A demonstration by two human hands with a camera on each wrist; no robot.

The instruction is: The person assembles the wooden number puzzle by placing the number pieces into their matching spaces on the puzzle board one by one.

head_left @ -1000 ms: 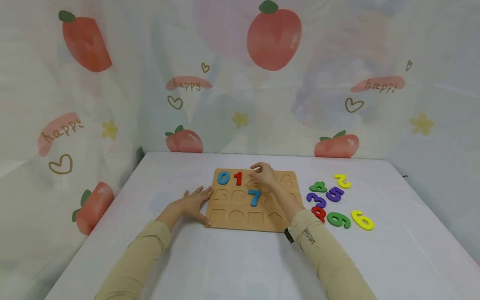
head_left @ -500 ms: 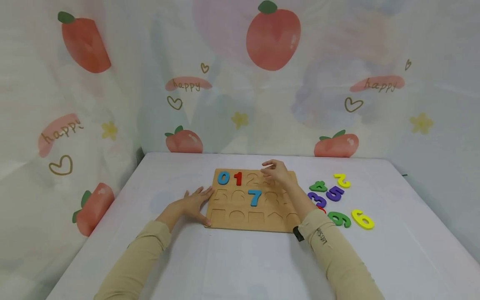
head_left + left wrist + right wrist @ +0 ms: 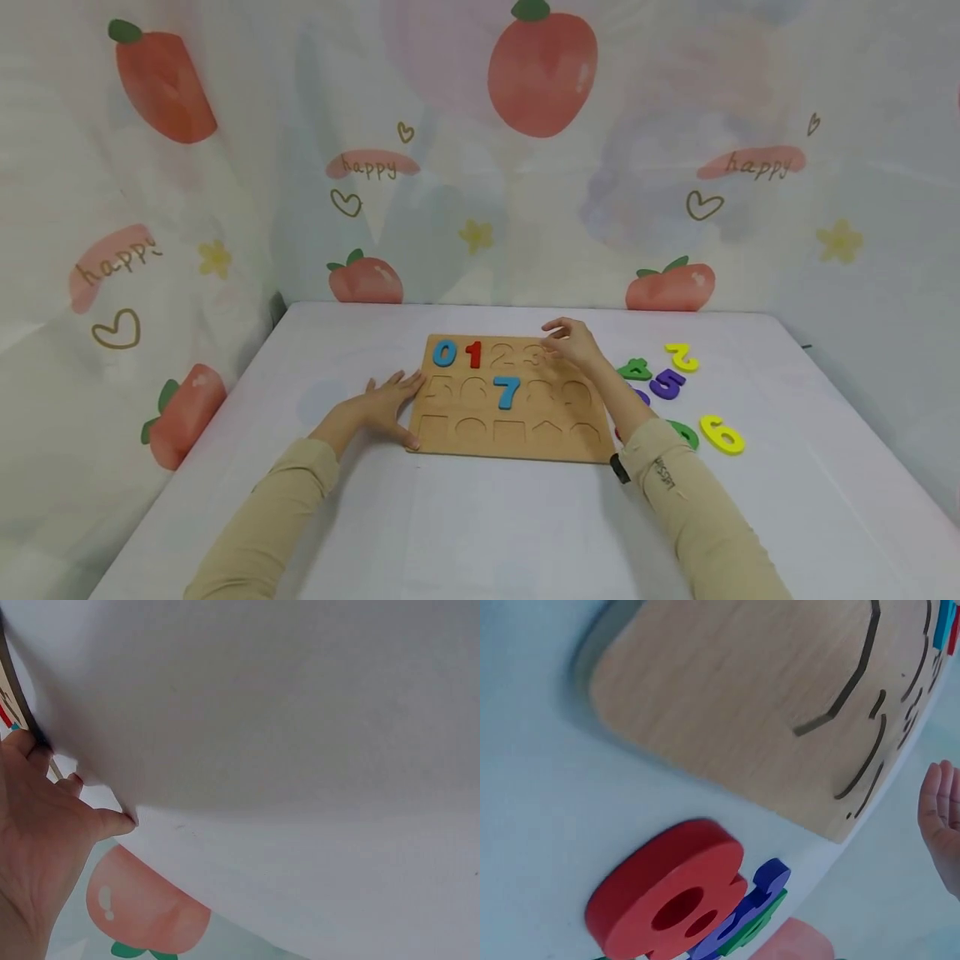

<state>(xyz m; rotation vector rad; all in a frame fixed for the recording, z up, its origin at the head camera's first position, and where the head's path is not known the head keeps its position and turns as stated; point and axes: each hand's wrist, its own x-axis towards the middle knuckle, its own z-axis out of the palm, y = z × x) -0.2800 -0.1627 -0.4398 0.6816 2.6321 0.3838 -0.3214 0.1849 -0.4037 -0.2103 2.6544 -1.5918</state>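
Note:
A wooden number puzzle board (image 3: 450, 417) lies on the table. A blue 0 (image 3: 445, 353), a red 1 (image 3: 473, 355) and a blue 7 (image 3: 506, 392) sit on it; other recesses show bare wood. My left hand (image 3: 386, 410) has its fingers spread, touching the board's left edge. Over the board's upper right part hovers my right hand (image 3: 576, 344), its fingers loosely bent with nothing between them. Nearest to its forearm are loose digits: a green 4 (image 3: 636, 369), a purple 5 (image 3: 667, 383), and in the right wrist view a red 8 (image 3: 667, 900) and a purple 3 (image 3: 769, 881).
Farther right on the table (image 3: 810, 483) lie a yellow 2 (image 3: 682, 357), a yellow digit (image 3: 722, 435) like a 6 or 9, and a green one (image 3: 684, 433) partly behind the right sleeve. A fruit-printed cloth (image 3: 540, 225) hangs behind and at the sides.
My right hand has moved right across the board's top row, uncovering the 2 and 3 recesses. Its forearm now covers more of the loose digits. My left hand stays at the board's edge.

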